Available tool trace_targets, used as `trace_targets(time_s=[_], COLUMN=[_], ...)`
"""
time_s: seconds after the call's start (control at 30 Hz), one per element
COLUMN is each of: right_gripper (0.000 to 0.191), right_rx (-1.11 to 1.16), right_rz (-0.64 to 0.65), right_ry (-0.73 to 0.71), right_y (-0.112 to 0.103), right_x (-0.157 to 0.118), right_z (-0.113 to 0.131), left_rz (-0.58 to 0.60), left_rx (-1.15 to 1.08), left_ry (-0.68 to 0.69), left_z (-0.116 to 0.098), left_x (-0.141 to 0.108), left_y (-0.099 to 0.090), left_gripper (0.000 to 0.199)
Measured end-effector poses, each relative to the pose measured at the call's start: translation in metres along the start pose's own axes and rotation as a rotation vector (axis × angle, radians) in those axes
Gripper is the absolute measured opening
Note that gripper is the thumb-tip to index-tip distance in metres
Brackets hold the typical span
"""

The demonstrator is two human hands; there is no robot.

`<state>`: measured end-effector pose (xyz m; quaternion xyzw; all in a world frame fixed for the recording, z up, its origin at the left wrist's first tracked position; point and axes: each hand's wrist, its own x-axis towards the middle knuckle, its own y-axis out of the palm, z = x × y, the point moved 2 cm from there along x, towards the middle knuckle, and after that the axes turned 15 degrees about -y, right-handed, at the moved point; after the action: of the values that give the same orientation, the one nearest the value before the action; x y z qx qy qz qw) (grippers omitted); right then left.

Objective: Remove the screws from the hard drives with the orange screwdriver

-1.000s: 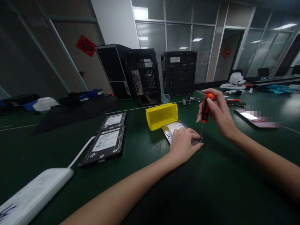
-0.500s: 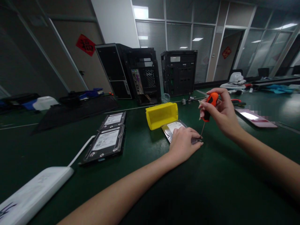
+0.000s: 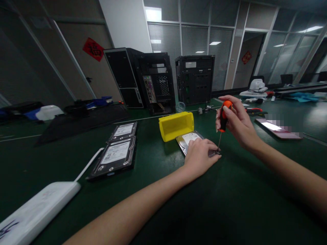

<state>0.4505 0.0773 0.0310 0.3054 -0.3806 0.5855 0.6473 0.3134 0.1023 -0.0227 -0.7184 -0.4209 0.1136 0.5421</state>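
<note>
My left hand (image 3: 200, 153) rests on a silver hard drive (image 3: 182, 143), its fingers round the right end and covering much of it. In my right hand (image 3: 236, 119) is an orange and black screwdriver (image 3: 223, 119), held upright, its shaft pointing down. The tip meets the right end of the drive beside my left fingertips; what lies under it is too small to tell. Directly behind the drive a yellow plastic box (image 3: 176, 127) lies with its open side towards me. Two more hard drives (image 3: 116, 152) (image 3: 123, 130) lie to the left, one behind the other.
Black computer cases (image 3: 124, 78) (image 3: 195, 80) stand at the back, with a small clear cup (image 3: 180, 107) before them. A white power strip (image 3: 41, 211) lies front left. On the right are a pink phone (image 3: 283, 131) and red-handled pliers (image 3: 254, 110).
The screwdriver handle has shifted slightly left and now stands more upright, with my right fingers higher around its top. My left hand and the hard drive have stayed in place.
</note>
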Motion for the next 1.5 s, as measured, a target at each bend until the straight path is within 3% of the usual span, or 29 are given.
trace_targets(time_s=[0.5,0.83,1.37,1.5], right_gripper=[0.030,0.022,0.031,0.021], right_rx=[-0.131,-0.004,-0.092,-0.066], right_rz=[-0.036,-0.060,-0.101,-0.102], right_ry=[-0.015,-0.002,-0.037,-0.013], right_y=[0.002,0.000,-0.003,-0.001], right_x=[0.001,0.000,0.000,0.001], right_z=[0.012,0.006,0.004,0.005], left_rz=[0.001,0.036,0.030,0.033], left_rx=[-0.015,-0.016,-0.020,-0.025], left_ry=[0.013,-0.008,-0.014,-0.015], left_z=[0.001,0.000,0.001,0.000], left_x=[0.000,0.000,0.000,0.000], left_y=[0.000,-0.001,0.000,-0.001], left_gripper=[0.018,0.019,0.019,0.019])
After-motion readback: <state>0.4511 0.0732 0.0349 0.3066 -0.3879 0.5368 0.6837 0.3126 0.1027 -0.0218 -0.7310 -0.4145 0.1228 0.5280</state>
